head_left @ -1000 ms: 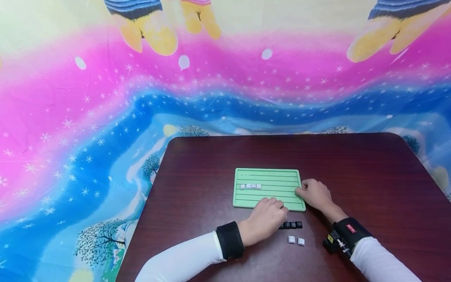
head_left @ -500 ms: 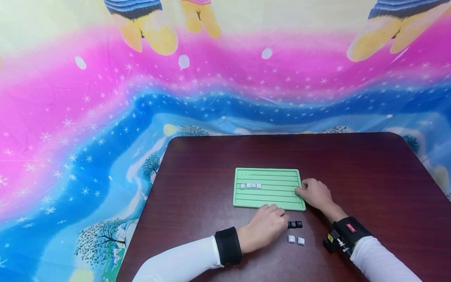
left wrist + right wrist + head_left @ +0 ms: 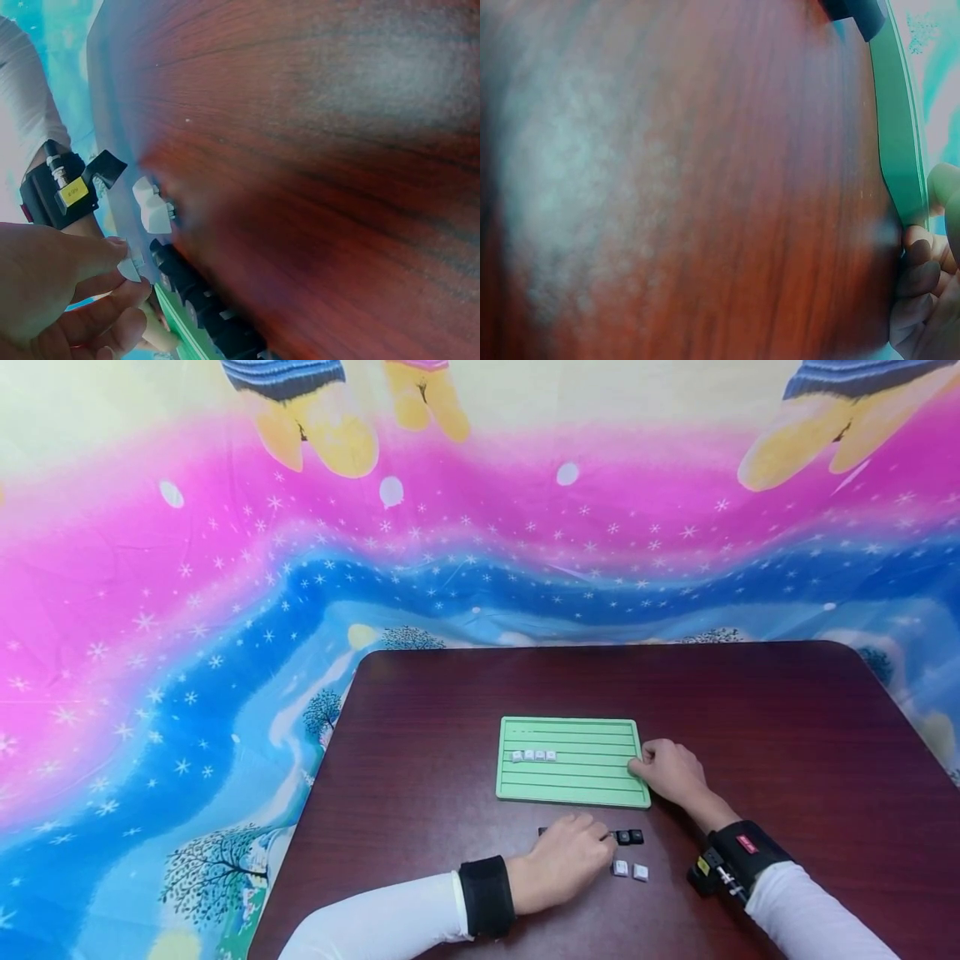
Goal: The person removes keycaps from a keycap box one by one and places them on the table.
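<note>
Left hand [image 3: 566, 864] farther from green board [image 3: 592, 778], white keycap [image 3: 130, 269] between fingers [image 3: 97, 256]

Tabletop [image 3: 442, 702] free beyond board [image 3: 592, 768]; keycaps [image 3: 624, 837] nearside

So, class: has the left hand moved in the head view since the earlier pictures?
Yes: the left hand has moved down the picture, away from the board.

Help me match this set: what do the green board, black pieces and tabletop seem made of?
Green board: probably plastic, satin; even colour, moulded-looking lines.
Black pieces: likely plastic, low-sheen; uniform colour, blocky shapes.
Tabletop: wood or wood-look laminate, fairly glossy; reddish-brown grain, soft glare.
</note>
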